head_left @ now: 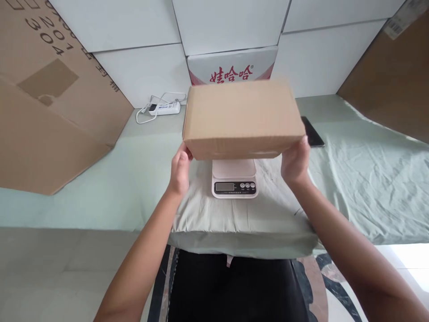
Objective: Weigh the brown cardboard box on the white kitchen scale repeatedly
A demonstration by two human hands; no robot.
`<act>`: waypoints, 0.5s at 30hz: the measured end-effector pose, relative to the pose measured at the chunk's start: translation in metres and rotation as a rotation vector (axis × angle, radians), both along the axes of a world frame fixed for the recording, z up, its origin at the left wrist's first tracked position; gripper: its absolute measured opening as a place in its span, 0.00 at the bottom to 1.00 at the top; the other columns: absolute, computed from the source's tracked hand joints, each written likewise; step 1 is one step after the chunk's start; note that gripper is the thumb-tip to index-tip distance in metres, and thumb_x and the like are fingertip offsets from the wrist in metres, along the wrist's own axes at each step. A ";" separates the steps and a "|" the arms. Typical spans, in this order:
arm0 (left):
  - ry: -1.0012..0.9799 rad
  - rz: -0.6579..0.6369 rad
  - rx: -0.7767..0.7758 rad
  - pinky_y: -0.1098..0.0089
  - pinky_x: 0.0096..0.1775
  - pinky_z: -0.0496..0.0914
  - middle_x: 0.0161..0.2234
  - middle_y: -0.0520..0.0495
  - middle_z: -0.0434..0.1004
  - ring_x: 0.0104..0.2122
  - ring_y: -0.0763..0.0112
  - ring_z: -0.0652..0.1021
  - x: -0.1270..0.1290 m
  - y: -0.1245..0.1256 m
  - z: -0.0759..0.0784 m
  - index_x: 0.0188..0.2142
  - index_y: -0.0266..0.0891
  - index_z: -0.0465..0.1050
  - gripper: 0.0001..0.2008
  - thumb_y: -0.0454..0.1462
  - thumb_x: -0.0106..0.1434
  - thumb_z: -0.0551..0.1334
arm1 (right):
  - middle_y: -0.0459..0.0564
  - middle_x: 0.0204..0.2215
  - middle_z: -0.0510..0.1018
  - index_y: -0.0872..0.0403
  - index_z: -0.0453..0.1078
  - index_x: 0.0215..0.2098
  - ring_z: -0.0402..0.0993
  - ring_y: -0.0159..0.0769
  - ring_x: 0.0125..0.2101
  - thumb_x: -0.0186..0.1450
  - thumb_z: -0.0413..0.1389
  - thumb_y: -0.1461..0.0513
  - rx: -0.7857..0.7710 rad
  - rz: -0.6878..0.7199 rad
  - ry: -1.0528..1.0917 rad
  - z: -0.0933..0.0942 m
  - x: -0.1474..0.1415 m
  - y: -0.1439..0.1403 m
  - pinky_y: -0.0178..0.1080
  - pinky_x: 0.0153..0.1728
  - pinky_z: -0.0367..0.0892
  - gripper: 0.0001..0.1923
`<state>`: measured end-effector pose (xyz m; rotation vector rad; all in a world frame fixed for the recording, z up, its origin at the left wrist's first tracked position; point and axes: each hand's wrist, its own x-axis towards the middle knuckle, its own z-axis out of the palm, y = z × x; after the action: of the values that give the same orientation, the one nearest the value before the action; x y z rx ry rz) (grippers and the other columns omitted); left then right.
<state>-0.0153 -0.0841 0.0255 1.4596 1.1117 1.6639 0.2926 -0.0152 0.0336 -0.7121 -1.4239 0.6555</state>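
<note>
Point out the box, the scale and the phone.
box [241, 112]: head view, middle of its top face.
scale [234, 187]: head view, on its display panel.
phone [313, 133]: head view, on its dark screen.

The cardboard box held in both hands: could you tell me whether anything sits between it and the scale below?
Nothing visible does. The cardboard box is held by the left hand and right hand above the kitchen scale, whose visible platform is bare; the box hides its far part.

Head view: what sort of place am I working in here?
Probably a small packing or shipping station: both hands hold a plain cardboard box over a digital scale on a cloth-covered table, with flattened cartons leaning against the white tiled wall.
</note>
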 end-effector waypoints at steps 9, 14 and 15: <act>-0.129 0.026 -0.057 0.46 0.83 0.61 0.76 0.44 0.77 0.85 0.43 0.61 0.003 0.121 -0.016 0.70 0.53 0.78 0.49 0.79 0.66 0.57 | 0.49 0.88 0.55 0.37 0.49 0.86 0.58 0.51 0.85 0.68 0.61 0.27 -0.008 0.044 -0.151 0.007 -0.029 0.083 0.56 0.85 0.60 0.58; -0.180 0.019 -0.179 0.47 0.83 0.60 0.78 0.42 0.75 0.85 0.45 0.62 -0.002 0.150 -0.058 0.70 0.49 0.78 0.48 0.77 0.68 0.57 | 0.56 0.82 0.64 0.39 0.56 0.82 0.63 0.55 0.81 0.70 0.64 0.31 -0.084 -0.059 -0.190 -0.036 -0.036 0.110 0.63 0.79 0.69 0.51; -0.186 0.017 -0.186 0.48 0.83 0.60 0.79 0.42 0.75 0.85 0.46 0.62 -0.003 0.150 -0.061 0.70 0.48 0.77 0.48 0.77 0.69 0.56 | 0.56 0.81 0.65 0.38 0.57 0.81 0.65 0.55 0.80 0.71 0.64 0.32 -0.099 -0.071 -0.208 -0.038 -0.035 0.110 0.63 0.78 0.71 0.49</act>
<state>-0.0180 0.0663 -0.0359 1.1575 1.1432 1.6244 0.2573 0.0949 -0.0041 -0.9267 -1.5563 0.6133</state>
